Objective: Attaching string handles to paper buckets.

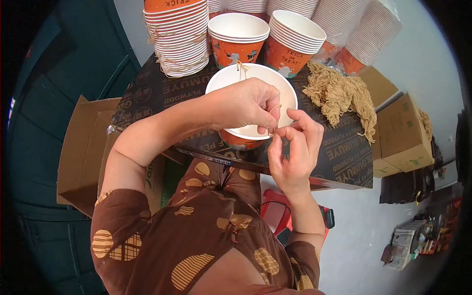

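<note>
A white-lined orange paper bucket (288,91) stands at the table's near side. A thin tan cord (243,69) is knotted at its far rim and hangs inside. My left hand (251,104) reaches across the bucket, thumb and fingers pinched on the cord near the right-hand rim. A small loop of cord sticks up beside these fingers. My right hand (296,147) is at the near right rim, its thumb and index finger pinched on the cord close to the left fingertips. The bucket wall behind the fingers is partly hidden.
Behind stand a tall stack of corded buckets (178,42), two shorter stacks (238,46) (295,42), and bagged stacks (368,34). A heap of tan cords (340,93) lies right on the dark plywood table (339,152). Cardboard boxes (400,137) (81,147) flank it.
</note>
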{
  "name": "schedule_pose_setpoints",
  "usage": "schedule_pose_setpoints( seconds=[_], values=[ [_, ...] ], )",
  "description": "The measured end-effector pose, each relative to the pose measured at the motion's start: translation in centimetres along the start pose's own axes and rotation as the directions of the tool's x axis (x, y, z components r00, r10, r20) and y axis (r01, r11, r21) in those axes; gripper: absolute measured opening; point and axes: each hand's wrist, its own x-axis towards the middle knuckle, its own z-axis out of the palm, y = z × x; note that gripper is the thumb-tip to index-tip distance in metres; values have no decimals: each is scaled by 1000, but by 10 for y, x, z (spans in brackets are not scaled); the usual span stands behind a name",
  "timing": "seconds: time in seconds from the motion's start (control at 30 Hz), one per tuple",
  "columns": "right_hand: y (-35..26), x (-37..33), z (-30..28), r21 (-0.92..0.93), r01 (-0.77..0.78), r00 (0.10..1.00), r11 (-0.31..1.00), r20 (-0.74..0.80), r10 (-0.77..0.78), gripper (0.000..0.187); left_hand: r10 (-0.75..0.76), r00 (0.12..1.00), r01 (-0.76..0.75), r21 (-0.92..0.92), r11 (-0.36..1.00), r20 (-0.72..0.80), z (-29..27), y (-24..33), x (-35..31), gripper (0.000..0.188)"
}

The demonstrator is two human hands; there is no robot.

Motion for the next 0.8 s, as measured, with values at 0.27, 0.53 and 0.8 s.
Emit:
schedule_pose_setpoints(
  seconds=[0.27, 0.53, 0.8],
  values=[
    [-4, -2, 1, -84, 64, 998, 994, -21, -66, 29, -34, 998, 34, -15, 999, 46, -2, 4, 0, 9],
    [-5, -4, -7, 91, -99, 995, 991, 12, 98, 23, 18, 998, -19, 24, 1000, 55, -1, 4, -3, 8],
    [-4, -1, -9, 97, -204, 978, 974, 71, 198, 21, 195, 981, -180, 338, 924, -10, 2, 0, -6, 8]
  ],
)
